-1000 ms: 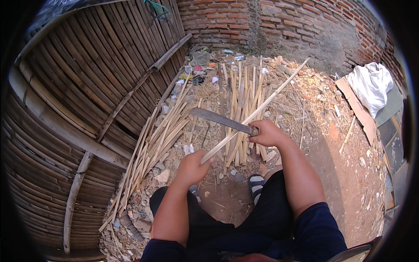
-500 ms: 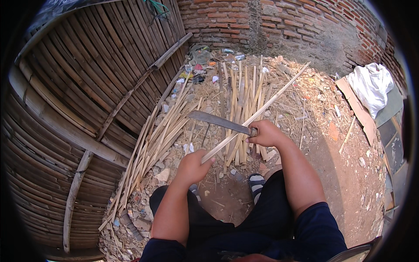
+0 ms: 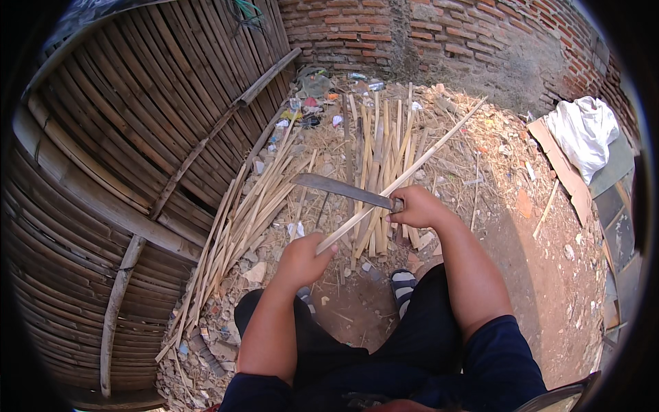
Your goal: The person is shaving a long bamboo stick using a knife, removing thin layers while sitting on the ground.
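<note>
My left hand [image 3: 302, 261] is closed around the near end of a long pale bamboo strip [image 3: 427, 155], which slants up and away to the right. In my right hand [image 3: 414, 207] is the handle of a machete [image 3: 341, 190]. Its dark, broad blade points left and lies across the strip, close to my right fingers. Beyond them, a bundle of split bamboo strips [image 3: 378, 158] rests on the ground, partly covered by the blade and the held strip. Another heap of thin strips [image 3: 240, 223] lies to the left.
A slatted bamboo wall [image 3: 130, 103] rises along the left, and a brick wall [image 3: 343, 34] closes the far side. Rubble and litter cover the ground. A white sack [image 3: 583, 134] sits at the right beside a sheet of cardboard [image 3: 559, 168]. My sandalled foot [image 3: 403, 288] is below the bundle.
Almost nothing differs. Both hands keep their hold, and the machete and the strip stay in nearly the same place, with a very slight shift of the whole view.
</note>
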A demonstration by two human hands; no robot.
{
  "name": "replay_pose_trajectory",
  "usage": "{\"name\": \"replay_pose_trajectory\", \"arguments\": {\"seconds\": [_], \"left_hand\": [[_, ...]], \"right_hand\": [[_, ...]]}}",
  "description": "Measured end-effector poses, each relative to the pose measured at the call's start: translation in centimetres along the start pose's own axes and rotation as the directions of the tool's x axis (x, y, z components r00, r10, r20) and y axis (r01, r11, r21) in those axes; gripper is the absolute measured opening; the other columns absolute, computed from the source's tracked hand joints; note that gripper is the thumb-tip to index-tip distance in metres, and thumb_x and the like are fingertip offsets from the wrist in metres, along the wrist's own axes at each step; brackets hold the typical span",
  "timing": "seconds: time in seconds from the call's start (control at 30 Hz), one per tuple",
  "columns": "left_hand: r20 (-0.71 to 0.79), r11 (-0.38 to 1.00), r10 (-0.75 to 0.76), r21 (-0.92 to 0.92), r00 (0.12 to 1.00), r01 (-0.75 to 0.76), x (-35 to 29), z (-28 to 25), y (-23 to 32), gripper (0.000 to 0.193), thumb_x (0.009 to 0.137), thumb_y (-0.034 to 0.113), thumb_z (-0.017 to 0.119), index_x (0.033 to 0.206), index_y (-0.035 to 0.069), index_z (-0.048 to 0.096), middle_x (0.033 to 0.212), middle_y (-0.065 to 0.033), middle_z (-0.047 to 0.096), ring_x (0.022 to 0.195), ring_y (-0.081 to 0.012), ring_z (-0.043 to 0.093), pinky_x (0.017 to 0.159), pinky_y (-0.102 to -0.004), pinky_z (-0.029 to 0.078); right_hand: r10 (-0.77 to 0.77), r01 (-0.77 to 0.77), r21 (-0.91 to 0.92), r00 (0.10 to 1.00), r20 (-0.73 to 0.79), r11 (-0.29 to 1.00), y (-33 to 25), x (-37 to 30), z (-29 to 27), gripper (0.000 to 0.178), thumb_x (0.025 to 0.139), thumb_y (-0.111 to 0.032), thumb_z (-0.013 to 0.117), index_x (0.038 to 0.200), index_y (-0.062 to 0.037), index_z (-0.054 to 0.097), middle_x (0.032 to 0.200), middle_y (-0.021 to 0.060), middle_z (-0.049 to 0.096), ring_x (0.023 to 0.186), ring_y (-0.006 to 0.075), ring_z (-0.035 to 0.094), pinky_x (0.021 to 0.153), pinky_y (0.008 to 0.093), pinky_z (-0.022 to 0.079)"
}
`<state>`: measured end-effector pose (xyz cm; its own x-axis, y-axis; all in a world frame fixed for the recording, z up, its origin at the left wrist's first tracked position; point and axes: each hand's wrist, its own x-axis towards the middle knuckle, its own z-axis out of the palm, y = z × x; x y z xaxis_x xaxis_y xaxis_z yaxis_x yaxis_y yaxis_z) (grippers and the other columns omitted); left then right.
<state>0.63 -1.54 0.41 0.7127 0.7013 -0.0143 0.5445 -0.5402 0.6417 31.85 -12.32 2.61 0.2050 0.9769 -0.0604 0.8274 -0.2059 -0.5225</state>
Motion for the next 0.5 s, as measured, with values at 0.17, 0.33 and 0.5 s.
{"name": "replay_pose_trajectory", "arguments": {"seconds": [0.17, 0.33, 0.5], "left_hand": [[0.007, 1.0, -0.016, -0.023, 1.0, 0.016, 0.09, 0.14, -0.09, 0.038, 0.098, 0.043, 0.075, 0.111, 0.007, 0.077, 0.082, -0.018, 0.072, 0.076, -0.0355, 0.071, 0.071, -0.0448, 0.054], [0.006, 1.0, -0.015, 0.002, 1.0, 0.015, 0.0, 0.03, 0.24, 0.037, 0.098, 0.042, 0.075, 0.111, 0.007, 0.077, 0.083, -0.018, 0.073, 0.078, -0.036, 0.071, 0.072, -0.0449, 0.054], [-0.017, 1.0, 0.012, 0.029, 1.0, -0.012, 0.06, 0.12, 0.01, 0.037, 0.098, 0.041, 0.075, 0.109, 0.006, 0.076, 0.085, -0.0192, 0.073, 0.081, -0.0388, 0.072, 0.073, -0.0465, 0.054]], "right_hand": [[0.031, -0.031, 0.013, 0.999, 0.009, 0.999, -0.22, -0.06, -0.27, 0.05, 0.079, -0.036, 0.09, 0.116, -0.0036, 0.078, 0.102, 0.0229, 0.077, 0.099, 0.0415, 0.075, 0.088, 0.0476, 0.058], [0.037, -0.037, -0.019, 0.999, 0.02, 0.999, 0.22, -0.01, -0.07, 0.051, 0.08, -0.035, 0.089, 0.118, -0.0032, 0.078, 0.103, 0.0238, 0.078, 0.1, 0.0418, 0.075, 0.089, 0.0474, 0.058], [0.018, -0.018, -0.001, 0.999, 0.034, 1.0, 0.4, 0.19, 0.08, 0.053, 0.08, -0.033, 0.089, 0.121, -0.0034, 0.078, 0.106, 0.0249, 0.078, 0.101, 0.0427, 0.074, 0.09, 0.047, 0.058]]}}
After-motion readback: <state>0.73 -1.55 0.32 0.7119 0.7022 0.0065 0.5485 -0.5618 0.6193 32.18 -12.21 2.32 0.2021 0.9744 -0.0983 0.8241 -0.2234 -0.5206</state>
